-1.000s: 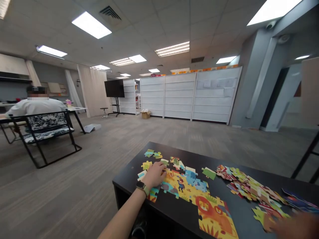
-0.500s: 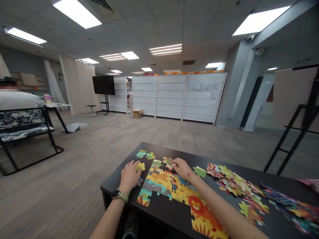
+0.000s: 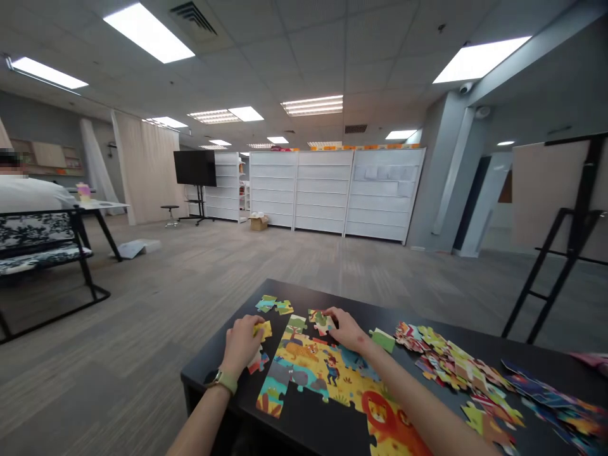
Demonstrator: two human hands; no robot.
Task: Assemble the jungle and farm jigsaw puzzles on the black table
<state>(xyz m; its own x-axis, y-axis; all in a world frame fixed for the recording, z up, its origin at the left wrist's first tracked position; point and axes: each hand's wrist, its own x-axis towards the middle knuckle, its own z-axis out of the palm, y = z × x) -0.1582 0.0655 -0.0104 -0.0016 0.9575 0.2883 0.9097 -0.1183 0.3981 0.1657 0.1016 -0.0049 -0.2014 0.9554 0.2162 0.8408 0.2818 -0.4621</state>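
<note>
A partly joined animal jigsaw puzzle [image 3: 308, 354] lies on the black table, with lions at its near right and a gap along its near side. My left hand [image 3: 241, 347], wearing a watch, is left of it with fingers curled on a yellow puzzle piece [image 3: 265, 329]. A reddish piece [image 3: 259, 362] shows beside that palm. At the puzzle's far edge, my right hand [image 3: 346, 330] has its fingertips closed on a green and pink puzzle piece [image 3: 323, 324]. A green piece [image 3: 382, 340] rests just right of that hand.
Two loose pieces [image 3: 275, 305] lie near the table's far left corner. A heap of pieces [image 3: 451, 354] spreads on the right, with a darker, colourful pile [image 3: 560, 399] beyond. An easel [image 3: 565, 253] stands at right; a seated person [image 3: 33, 193] is far left.
The view has tilted up slightly, so the table sits lower. My left hand has shifted a little, baring more of the reddish piece. My right hand stays at the puzzle's far edge.
</note>
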